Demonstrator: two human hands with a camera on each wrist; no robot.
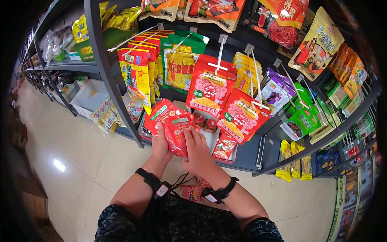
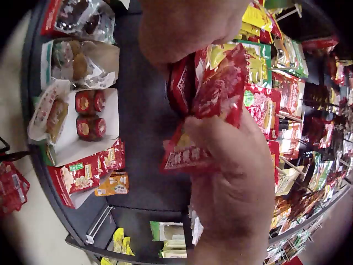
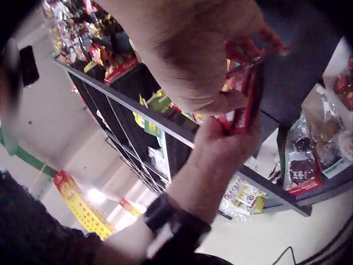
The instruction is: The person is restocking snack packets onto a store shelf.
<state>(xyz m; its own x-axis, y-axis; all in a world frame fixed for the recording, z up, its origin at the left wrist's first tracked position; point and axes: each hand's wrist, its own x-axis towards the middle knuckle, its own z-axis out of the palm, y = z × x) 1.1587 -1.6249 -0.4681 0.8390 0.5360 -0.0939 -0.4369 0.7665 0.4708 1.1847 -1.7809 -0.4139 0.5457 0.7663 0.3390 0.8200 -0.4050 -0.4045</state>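
In the head view my left hand (image 1: 160,146) grips a few red snack packets (image 1: 159,114) from their left side, thumb on the front one. My right hand (image 1: 198,150) holds the front red packet (image 1: 177,137) at its right edge, fingers lying over its face. The packets overlap in a loose fan, tilted, in front of the shelf. In the left wrist view a bent red packet (image 2: 220,91) shows between the two hands. Large red pouches (image 1: 211,86) hang on hooks just beyond my hands; a second red pouch (image 1: 243,116) hangs to their right.
Yellow packets (image 1: 135,74) and a green pouch (image 1: 181,66) hang at left. A lower shelf holds a white box with red-labelled jars (image 2: 90,121) and red packets (image 2: 88,170). A dark shelf post (image 1: 111,76) stands left. More red packets (image 1: 190,192) are low down near my body.
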